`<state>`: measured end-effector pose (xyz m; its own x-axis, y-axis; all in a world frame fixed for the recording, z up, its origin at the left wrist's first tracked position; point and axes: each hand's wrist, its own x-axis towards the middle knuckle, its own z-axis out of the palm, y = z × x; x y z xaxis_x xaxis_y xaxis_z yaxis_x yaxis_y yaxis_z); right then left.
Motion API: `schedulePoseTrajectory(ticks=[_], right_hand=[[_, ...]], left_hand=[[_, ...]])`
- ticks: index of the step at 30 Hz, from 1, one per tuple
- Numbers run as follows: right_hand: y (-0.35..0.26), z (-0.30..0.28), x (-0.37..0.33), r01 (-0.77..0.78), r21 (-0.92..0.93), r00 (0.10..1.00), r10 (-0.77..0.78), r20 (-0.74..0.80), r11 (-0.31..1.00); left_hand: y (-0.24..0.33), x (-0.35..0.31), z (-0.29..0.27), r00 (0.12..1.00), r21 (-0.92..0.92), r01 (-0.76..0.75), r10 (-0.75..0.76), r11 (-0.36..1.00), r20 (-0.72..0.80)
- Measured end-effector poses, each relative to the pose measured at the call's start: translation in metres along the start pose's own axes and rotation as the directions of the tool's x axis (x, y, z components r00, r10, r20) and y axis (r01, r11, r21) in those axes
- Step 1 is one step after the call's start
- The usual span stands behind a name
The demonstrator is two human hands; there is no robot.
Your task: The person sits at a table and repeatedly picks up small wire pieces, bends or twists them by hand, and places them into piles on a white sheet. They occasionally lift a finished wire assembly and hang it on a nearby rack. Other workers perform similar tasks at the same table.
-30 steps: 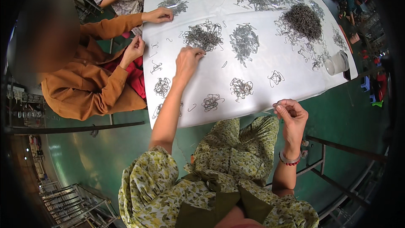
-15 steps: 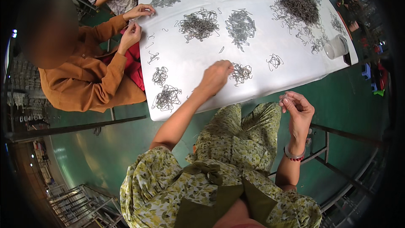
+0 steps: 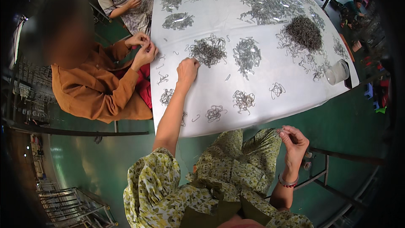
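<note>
My left hand (image 3: 187,71) reaches over the white table with its fingers pinched together, at the lower left edge of a dark heap of bent metal hooks (image 3: 208,50). Whatever its fingertips hold is hidden. My right hand (image 3: 294,140) is raised off the table's near edge, thumb and fingers closed on something small and shiny, too small to name. Right of the hook heap lies a pile of small flat clear pieces (image 3: 247,55). Nearer to me are small clusters of wire hooks, one in the middle (image 3: 243,101) and one to its left (image 3: 216,113).
A co-worker in a brown jacket (image 3: 97,88) sits at the left edge, hands together; another person (image 3: 128,6) is behind. A larger dark hook heap (image 3: 303,33) and a clear plastic tub (image 3: 337,72) are at the right. Metal bars (image 3: 333,154) stand beside my right arm.
My left hand has moved left and farther from me, from the middle hook cluster to the dark heap. My right hand stays pinched, lower in view. The view has shifted, showing more table.
</note>
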<state>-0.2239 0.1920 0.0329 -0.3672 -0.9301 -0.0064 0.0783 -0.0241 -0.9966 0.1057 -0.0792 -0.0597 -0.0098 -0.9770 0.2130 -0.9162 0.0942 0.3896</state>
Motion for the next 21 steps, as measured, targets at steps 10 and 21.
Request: schedulePoseTrajectory(ticks=[10,21], right_hand=[[-0.009,0.009,0.012,0.010,0.009,1.000,-0.010,0.014,1.000],[-0.005,-0.006,-0.010,0.076,0.042,0.997,-0.075,-0.012,0.996]], left_hand=[[0.019,0.007,-0.017,0.985,-0.069,-0.142,0.135,0.987,-0.103],[-0.007,0.016,0.007,0.994,-0.336,0.088,-0.063,0.938,0.084]])
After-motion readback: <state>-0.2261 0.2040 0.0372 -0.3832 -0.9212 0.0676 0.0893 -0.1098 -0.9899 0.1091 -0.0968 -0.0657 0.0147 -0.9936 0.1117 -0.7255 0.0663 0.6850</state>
